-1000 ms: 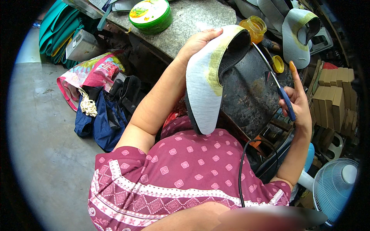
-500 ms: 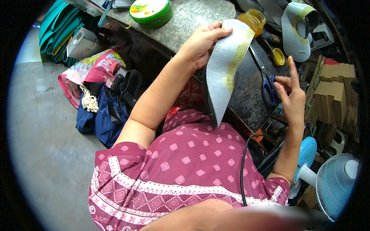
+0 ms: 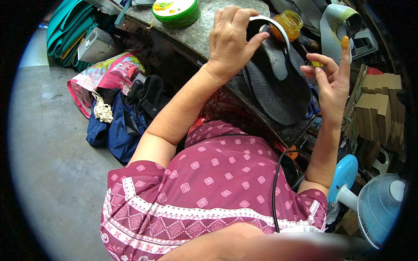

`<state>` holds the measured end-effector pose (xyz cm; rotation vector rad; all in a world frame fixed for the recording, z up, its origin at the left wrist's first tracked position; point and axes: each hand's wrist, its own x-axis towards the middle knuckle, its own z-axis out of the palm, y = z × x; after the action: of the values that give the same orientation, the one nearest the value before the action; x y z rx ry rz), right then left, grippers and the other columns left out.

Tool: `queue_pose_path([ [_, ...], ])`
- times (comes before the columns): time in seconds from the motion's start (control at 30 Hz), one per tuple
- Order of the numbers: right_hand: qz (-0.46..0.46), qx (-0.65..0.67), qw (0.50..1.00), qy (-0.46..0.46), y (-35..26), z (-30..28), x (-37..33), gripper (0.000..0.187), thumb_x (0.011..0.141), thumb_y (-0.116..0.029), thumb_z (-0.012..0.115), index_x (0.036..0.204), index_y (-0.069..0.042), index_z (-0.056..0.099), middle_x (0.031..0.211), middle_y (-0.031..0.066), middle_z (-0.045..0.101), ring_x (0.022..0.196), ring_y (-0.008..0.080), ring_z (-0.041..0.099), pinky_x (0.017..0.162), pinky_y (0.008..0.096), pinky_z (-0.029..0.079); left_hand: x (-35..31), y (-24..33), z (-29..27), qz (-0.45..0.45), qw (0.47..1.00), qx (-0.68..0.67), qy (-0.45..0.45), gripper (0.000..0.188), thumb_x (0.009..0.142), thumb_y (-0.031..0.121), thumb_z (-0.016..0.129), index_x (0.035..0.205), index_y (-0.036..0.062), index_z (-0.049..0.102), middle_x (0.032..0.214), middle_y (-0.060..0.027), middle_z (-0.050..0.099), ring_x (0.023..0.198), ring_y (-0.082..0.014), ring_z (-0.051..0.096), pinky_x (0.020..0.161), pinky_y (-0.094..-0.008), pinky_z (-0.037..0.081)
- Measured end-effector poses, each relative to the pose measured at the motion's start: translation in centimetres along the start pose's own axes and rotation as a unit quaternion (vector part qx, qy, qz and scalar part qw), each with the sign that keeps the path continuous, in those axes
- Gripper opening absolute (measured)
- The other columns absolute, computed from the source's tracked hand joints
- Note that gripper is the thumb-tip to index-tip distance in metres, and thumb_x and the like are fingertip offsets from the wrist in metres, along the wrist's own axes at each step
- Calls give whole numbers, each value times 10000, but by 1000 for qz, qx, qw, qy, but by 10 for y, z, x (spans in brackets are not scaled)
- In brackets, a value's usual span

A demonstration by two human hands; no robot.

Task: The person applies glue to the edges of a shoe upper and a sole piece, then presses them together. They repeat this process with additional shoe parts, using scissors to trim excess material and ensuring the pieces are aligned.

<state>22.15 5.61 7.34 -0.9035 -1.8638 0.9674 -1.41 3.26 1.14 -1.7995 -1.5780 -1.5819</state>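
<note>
My left hand (image 3: 230,41) grips the top end of a dark grey shoe sole (image 3: 278,82), which has a white rim and now shows its textured underside, leaning over the stone bench edge. My right hand (image 3: 331,80) is just right of the sole, fingers spread, index finger raised with yellow glue on its tip, and it pinches a small yellow bit between thumb and finger. An open jar of yellow glue (image 3: 287,24) stands right behind the sole. Blue-handled scissors (image 3: 312,102) lie partly hidden under the sole's right edge.
A green round lidded tub (image 3: 176,11) sits on the grey stone bench (image 3: 204,37). Another sole with a yellow-green edge (image 3: 337,26) lies at the back right. Stacked brown cardboard boxes (image 3: 376,108) and a blue fan (image 3: 379,206) are on the right; bags (image 3: 111,80) lie on the floor at left.
The sole has been turned over: its pale inner face showed before, now the dark underside faces me. My right hand rose beside it, index finger up.
</note>
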Motion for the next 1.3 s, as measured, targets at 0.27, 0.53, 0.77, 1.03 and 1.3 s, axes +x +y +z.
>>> queue_pose_path([
  [0.27,-133,-211,968,-24,9,20,-5,1146,773,-181,850,1611,-261,73,1286,170,635,1156,273,637,973,421,530,-4,-11,28,-9,999,-28,-46,251,852,155,714,1082,83,645,932,-103,657,925,-332,637,804,-425,530],
  [0.53,-72,-228,969,61,24,12,5,937,820,38,699,1586,-268,255,964,92,736,866,205,722,812,352,568,9,-12,22,-16,996,-80,-19,136,885,166,698,893,30,703,858,-133,658,792,-333,657,703,-410,526],
  [0.77,-26,-26,999,-32,15,5,20,882,866,57,689,1591,-113,215,983,102,723,903,123,686,858,267,535,-2,-6,6,-214,933,-282,-67,209,933,195,689,961,-10,721,789,-130,698,706,-182,660,659,-309,510],
  [1.03,41,30,997,-62,11,5,16,888,844,35,720,1581,-111,247,1048,115,712,893,132,700,845,236,550,-9,-16,-2,-213,936,-265,-92,222,946,197,677,991,-17,712,815,-127,704,734,-168,650,684,-295,509],
  [1.3,-32,-39,999,-18,24,0,26,811,858,-143,778,1546,-99,352,1547,122,420,1014,109,659,1010,343,482,-17,-12,10,-284,890,-350,-71,241,968,190,647,984,-45,700,796,-83,691,750,-125,612,706,-289,495],
])
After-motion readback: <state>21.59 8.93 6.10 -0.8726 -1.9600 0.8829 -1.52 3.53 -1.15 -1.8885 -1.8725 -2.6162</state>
